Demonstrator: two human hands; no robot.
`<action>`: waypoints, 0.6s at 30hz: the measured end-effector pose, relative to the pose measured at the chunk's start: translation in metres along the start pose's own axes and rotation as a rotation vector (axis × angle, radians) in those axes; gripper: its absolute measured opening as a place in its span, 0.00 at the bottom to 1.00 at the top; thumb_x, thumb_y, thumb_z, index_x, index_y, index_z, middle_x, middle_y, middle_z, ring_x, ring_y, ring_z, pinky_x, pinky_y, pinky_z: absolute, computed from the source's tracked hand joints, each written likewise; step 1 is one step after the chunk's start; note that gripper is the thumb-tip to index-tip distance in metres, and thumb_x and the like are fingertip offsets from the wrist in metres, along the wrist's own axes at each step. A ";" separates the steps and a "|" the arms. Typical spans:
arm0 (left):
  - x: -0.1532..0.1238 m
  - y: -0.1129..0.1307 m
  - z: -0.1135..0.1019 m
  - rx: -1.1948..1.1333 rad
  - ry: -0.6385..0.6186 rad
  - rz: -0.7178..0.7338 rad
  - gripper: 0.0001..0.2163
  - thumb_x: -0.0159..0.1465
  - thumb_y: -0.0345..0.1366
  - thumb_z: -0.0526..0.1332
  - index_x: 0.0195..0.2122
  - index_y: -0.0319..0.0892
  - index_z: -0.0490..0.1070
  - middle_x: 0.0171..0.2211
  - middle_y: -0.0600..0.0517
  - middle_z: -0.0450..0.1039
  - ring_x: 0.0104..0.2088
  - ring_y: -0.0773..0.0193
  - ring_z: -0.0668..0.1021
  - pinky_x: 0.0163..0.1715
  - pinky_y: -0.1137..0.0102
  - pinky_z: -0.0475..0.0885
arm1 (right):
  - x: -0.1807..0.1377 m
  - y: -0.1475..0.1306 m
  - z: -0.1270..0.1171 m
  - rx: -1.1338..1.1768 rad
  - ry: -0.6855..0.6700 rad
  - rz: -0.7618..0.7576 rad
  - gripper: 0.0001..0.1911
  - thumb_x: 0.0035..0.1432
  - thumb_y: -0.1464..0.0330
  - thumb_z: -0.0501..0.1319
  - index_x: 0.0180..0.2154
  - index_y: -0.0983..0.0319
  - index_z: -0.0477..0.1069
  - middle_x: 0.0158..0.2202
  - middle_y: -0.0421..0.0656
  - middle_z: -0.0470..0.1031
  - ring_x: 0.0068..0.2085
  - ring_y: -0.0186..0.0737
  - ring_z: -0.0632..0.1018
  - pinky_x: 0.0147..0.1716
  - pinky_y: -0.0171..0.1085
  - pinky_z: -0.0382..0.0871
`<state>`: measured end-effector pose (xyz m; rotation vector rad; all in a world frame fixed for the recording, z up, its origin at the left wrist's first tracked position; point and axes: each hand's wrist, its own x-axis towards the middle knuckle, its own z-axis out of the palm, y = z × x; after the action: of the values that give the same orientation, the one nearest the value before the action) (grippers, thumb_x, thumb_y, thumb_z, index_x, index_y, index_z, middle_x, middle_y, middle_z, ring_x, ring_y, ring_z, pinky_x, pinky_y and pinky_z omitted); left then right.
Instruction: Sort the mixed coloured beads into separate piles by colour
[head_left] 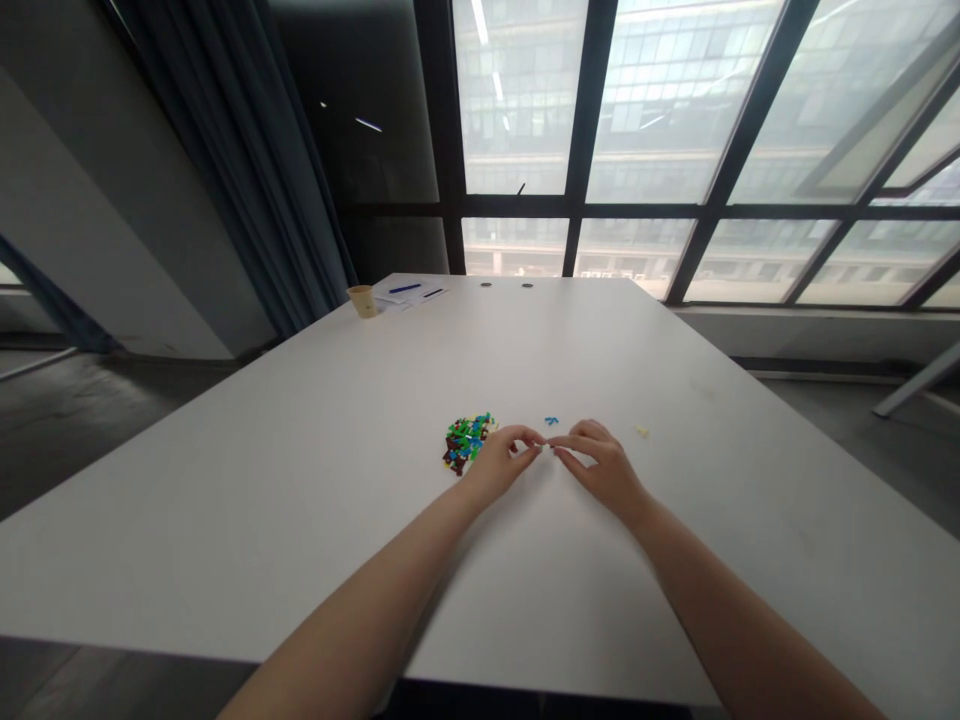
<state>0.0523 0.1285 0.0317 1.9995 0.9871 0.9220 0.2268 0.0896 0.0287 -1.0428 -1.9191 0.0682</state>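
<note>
My left hand (504, 460) and my right hand (600, 464) meet fingertip to fingertip over the white table (300, 480). Both pinch something tiny and pale between thumb and forefinger; it is too small to name. Just left of my left hand lies a pile of small coloured pieces (466, 441), green, blue, yellow and dark red. A small blue piece (552, 420) lies just beyond the fingertips. A pale yellowish piece (643, 431) lies to the right of my right hand.
At the table's far left corner stand a paper cup (363, 300), papers and a blue pen (405, 288). Two small round dark things (507, 285) lie at the far edge. Large windows and a dark curtain are behind.
</note>
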 end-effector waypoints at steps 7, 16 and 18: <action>0.000 -0.005 0.006 -0.274 -0.087 -0.115 0.07 0.53 0.36 0.61 0.31 0.39 0.67 0.27 0.51 0.74 0.29 0.67 0.74 0.29 0.73 0.65 | -0.003 0.006 0.009 -0.019 -0.058 -0.031 0.08 0.55 0.69 0.58 0.35 0.54 0.76 0.25 0.40 0.66 0.31 0.35 0.67 0.32 0.35 0.63; -0.002 -0.007 0.004 -0.310 -0.085 -0.116 0.11 0.55 0.33 0.59 0.39 0.43 0.60 0.34 0.50 0.76 0.35 0.66 0.76 0.32 0.73 0.66 | 0.000 0.014 0.006 -0.049 -0.078 0.048 0.07 0.56 0.68 0.57 0.32 0.57 0.74 0.28 0.42 0.69 0.34 0.38 0.69 0.37 0.38 0.64; -0.001 -0.007 0.000 -0.241 -0.031 -0.106 0.11 0.56 0.32 0.58 0.40 0.43 0.60 0.36 0.49 0.75 0.36 0.66 0.76 0.33 0.72 0.67 | 0.000 0.030 -0.005 -0.118 -0.019 0.125 0.07 0.55 0.67 0.57 0.30 0.58 0.74 0.28 0.42 0.69 0.34 0.38 0.70 0.38 0.38 0.63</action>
<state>0.0499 0.1312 0.0251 1.7387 0.9094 0.9038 0.2493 0.1067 0.0185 -1.2440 -1.8917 0.0361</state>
